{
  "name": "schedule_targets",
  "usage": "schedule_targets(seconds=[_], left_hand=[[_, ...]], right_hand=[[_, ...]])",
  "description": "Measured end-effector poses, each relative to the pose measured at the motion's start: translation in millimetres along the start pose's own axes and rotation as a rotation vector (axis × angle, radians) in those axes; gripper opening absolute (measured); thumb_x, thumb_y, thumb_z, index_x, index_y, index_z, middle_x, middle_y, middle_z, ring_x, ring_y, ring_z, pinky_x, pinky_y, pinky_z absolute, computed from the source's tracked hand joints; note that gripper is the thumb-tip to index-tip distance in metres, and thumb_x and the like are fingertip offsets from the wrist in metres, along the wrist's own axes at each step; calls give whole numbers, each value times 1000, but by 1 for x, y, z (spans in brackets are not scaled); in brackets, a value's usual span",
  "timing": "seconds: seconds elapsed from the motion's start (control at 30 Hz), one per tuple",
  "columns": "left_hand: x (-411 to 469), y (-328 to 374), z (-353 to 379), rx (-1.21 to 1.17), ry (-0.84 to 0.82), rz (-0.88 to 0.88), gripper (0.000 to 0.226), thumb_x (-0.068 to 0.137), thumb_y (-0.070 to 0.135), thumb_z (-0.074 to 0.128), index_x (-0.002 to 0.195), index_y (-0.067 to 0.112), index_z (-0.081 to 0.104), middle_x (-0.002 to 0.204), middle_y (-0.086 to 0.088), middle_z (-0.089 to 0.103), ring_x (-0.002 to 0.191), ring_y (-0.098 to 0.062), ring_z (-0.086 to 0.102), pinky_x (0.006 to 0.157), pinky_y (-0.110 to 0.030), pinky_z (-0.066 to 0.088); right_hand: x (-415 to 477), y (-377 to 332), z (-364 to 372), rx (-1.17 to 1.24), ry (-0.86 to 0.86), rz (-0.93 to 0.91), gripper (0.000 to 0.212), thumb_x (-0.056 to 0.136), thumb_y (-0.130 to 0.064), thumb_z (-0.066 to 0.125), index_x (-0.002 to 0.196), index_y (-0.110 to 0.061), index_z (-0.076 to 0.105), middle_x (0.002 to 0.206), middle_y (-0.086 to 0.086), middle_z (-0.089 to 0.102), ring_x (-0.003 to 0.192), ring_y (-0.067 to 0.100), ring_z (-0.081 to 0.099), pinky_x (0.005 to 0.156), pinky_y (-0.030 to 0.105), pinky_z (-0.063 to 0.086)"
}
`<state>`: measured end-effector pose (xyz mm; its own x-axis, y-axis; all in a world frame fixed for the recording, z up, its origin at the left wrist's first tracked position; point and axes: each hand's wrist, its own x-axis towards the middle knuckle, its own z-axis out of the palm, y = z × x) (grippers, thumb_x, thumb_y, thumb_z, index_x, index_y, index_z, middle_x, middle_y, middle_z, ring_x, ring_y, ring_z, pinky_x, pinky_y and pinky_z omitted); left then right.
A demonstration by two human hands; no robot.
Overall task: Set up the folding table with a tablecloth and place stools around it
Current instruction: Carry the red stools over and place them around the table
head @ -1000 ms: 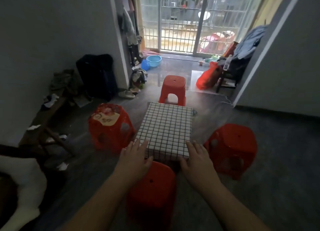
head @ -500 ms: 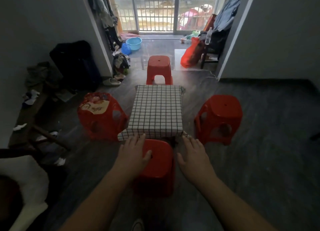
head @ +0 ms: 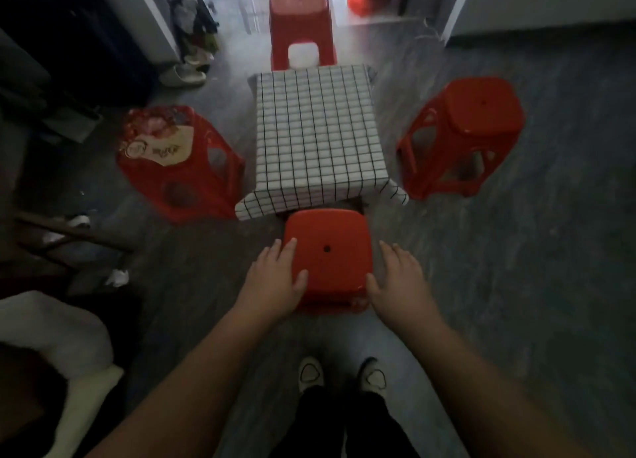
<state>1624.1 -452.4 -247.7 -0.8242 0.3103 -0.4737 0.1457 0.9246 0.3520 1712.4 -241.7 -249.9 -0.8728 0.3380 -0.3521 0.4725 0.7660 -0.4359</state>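
1. Head view: a white checked tablecloth [head: 316, 137] with thin dark lines covers the small counter completely. The counter's own top is hidden under it. The cloth's near corners hang loose on both sides.
2. Four red plastic stools stand on the grey floor [head: 516, 285], one on each side of the counter.
3. The near stool [head: 328, 251] stands just beside the counter's near edge. Its far rim sits under the hanging cloth, and a small hole marks the middle of its seat.
4. The far stool [head: 298, 10] stands against the counter's far edge.
5. The left stool [head: 172, 154], its seat covered by a printed red and cream wrap, stands near the counter's left side.
6. The right stool [head: 471, 123] stands a little apart from the counter's right side, tilted as the lens shows it.
7. The left hand [head: 273, 284] lies over the near stool's left edge. Its fingers are straight and slightly spread and grip nothing, and the thumb is over the seat.
8. The right hand [head: 401, 285] is at the same stool's right edge. Its fingers are straight and relaxed and hold nothing, and the thumb is by the near corner. Whether either palm presses the seat cannot be told.
9. On the person's side of the counter, two pale shoes [head: 309, 371] stand below dark trouser legs.
10. Beyond the counter's far left corner lie a pair of light slippers [head: 182, 75] and a heap of clothes [head: 194, 20].
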Motion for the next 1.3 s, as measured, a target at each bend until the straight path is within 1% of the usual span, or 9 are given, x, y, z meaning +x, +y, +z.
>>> schedule_targets(seconds=[0.2,0.3,0.43,0.53,0.63,0.7,0.83,1.07,1.3], left_hand=[[91,-66,102,-103,-76,-68,70,99,44,47,158,21,16,165,-12,18,151,-30,16,122,-44,19],[137,-105,164,-164,-76,-130,75,97,43,51,158,17,16,164,-13,21,151,-29,17,122,-43,20],[182,-139,225,-390,-27,-280,90,94,39,63,159,10,7,164,-14,19,150,-27,21,121,-35,19],[203,-152,254,-638,0,-423,95,91,39,69,158,9,9,160,-11,31,143,-22,36,117,-30,28],[207,-149,267,-726,52,-395,83,89,31,73,155,16,24,137,7,47,120,-11,50,101,-24,39],[205,-145,270,-736,101,-378,76,88,29,74,151,21,32,127,8,50,112,-9,51,96,-24,41],[195,-146,276,-772,144,-368,68,85,31,77,143,23,42,127,2,60,113,-17,60,99,-35,48],[143,-147,292,-808,113,-387,68,87,34,75,145,22,42,129,3,59,111,-14,58,92,-29,47],[91,-143,319,-820,144,-383,65,88,27,75,143,22,42,120,7,57,105,-10,55,88,-24,42]], right_hand=[[79,43,106,21,-68,81,71,90,-39,53,152,-11,32,153,14,39,142,31,33,120,45,25],[124,74,167,92,-73,141,79,80,-48,44,150,-15,33,148,10,45,138,29,39,115,49,33],[165,110,234,236,-50,230,84,86,-39,66,154,-14,23,153,12,36,141,28,34,117,49,31],[183,129,265,382,-35,334,94,84,-36,75,155,-16,17,154,12,33,139,29,37,115,47,33],[187,138,280,520,-31,381,94,84,-32,76,155,-22,14,152,8,38,133,27,46,109,43,40],[185,140,283,569,-15,392,93,84,-31,76,154,-25,16,150,7,42,130,27,50,108,46,43],[177,139,282,609,-9,376,89,84,-30,76,152,-26,19,148,6,44,128,26,51,106,50,45],[134,146,278,595,-6,333,86,85,-22,75,154,-22,23,144,4,48,124,20,51,97,29,39],[83,168,290,557,-30,333,88,86,-26,74,155,-26,19,147,4,46,127,24,52,99,34,41]])
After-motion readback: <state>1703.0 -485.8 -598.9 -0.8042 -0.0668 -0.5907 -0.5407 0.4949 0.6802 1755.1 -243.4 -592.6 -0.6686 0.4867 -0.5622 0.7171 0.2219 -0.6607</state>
